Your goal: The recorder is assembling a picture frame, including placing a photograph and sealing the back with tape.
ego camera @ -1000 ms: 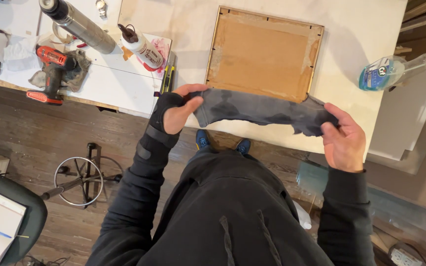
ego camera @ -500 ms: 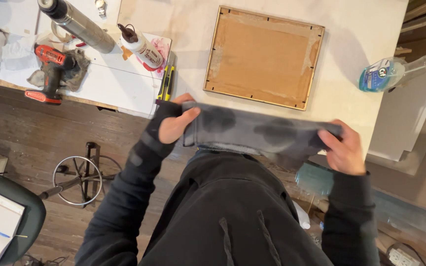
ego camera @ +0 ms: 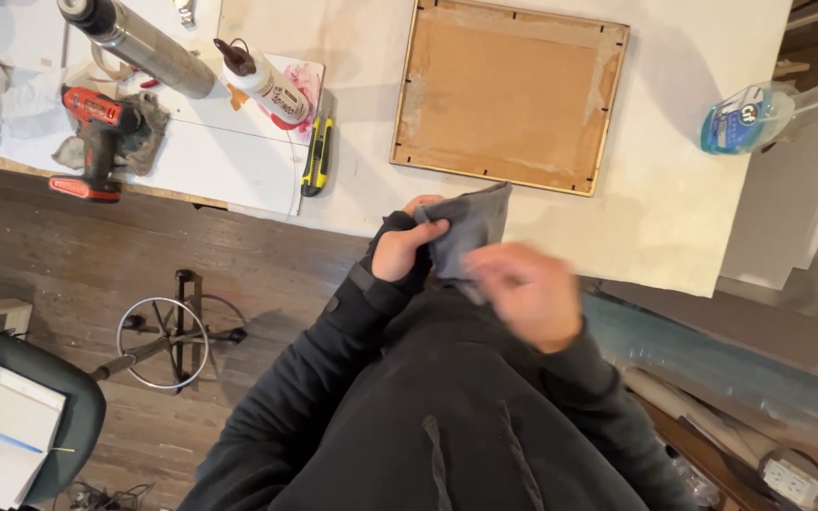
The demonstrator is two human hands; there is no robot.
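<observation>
Two hands meet over a dark grey cloth [ego camera: 466,232] at the near edge of a paper-covered desk [ego camera: 684,189]. Nearest the camera, the right hand [ego camera: 523,293], blurred, lies against the lower part of the bunched cloth; whether its fingers are closed on the fabric cannot be told. Just beyond it, the left hand [ego camera: 407,248], in a dark fingerless glove, pinches the cloth's upper left edge between thumb and fingers. The cloth is held above the desk's edge, close to the person's chest, its top corner reaching up to the lower rim of a wooden picture frame [ego camera: 508,95], which lies back-side up on the desk. To the left of the frame lie a yellow-and-black utility knife [ego camera: 317,151], a glue bottle [ego camera: 262,80] with a brown cap and a long metal cylinder [ego camera: 139,43]. Further left, a red-and-black cordless drill [ego camera: 92,137] rests against a crumpled rag [ego camera: 149,142]. At the far right, a blue spray bottle [ego camera: 759,114] lies on its side.
</observation>
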